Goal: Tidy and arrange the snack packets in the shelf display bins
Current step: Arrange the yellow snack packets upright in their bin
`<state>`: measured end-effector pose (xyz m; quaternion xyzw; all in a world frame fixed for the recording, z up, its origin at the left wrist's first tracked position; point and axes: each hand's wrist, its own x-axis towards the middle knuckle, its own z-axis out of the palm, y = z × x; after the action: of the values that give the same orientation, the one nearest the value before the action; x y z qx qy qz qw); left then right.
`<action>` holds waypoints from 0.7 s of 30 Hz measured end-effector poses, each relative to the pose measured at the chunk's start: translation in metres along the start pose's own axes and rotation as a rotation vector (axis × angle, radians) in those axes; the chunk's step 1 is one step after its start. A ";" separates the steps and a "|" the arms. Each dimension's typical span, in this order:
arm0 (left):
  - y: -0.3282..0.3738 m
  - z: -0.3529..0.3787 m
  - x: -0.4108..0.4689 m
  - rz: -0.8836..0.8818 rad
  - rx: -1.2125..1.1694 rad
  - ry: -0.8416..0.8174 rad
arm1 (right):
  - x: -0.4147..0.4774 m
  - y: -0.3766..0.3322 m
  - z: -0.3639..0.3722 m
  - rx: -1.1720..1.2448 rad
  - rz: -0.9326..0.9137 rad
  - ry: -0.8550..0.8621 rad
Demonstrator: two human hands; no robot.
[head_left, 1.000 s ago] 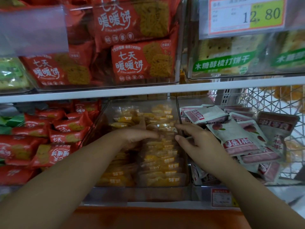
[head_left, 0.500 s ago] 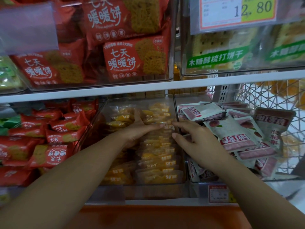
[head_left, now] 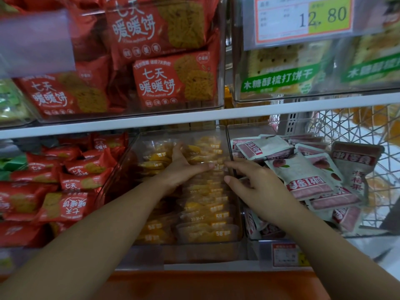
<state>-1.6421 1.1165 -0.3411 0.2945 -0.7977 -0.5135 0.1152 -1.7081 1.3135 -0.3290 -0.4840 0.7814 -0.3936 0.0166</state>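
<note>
Shop shelf (head_left: 151, 120) in two tiers, clear bins side by side, price tag (head_left: 303, 18) overhead. Lower tier: red packets (head_left: 71, 204) at left, white packets (head_left: 307, 176) heaped loosely at right, and between them the middle bin (head_left: 194, 254) with the yellow packets (head_left: 205, 213).

Left hand (head_left: 186, 167) laid flat on the yellow packets midway back, fingers straight and together, thumb raised toward the rear. Right hand (head_left: 255, 182) reaching over the bin's right wall, forefinger and thumb parted, tips at the stack's right edge; nothing seen pinched.

Probably mid-step: pressing and squaring the yellow rows. Next move likely calls for light pressure from both sides, pushing stray edges back into line without buckling the thin wrappers, then turning to the jumbled white heap.

Yellow packets in two shingled rows running front to back; each packet's long axis across the bin, left to right, faces tilted up toward the front.
</note>
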 end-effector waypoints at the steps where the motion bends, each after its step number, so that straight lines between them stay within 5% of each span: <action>1: 0.001 -0.001 0.000 -0.009 0.007 -0.010 | 0.000 0.000 0.000 -0.001 0.001 0.000; 10: 0.001 -0.006 0.003 -0.069 0.083 -0.067 | 0.000 0.002 0.001 0.013 -0.003 0.001; 21: -0.001 -0.001 -0.002 -0.067 -0.132 -0.269 | 0.001 0.001 0.001 0.005 -0.023 0.018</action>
<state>-1.6400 1.1161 -0.3407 0.2414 -0.7600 -0.6033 0.0093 -1.7086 1.3124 -0.3297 -0.4892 0.7750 -0.4001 0.0065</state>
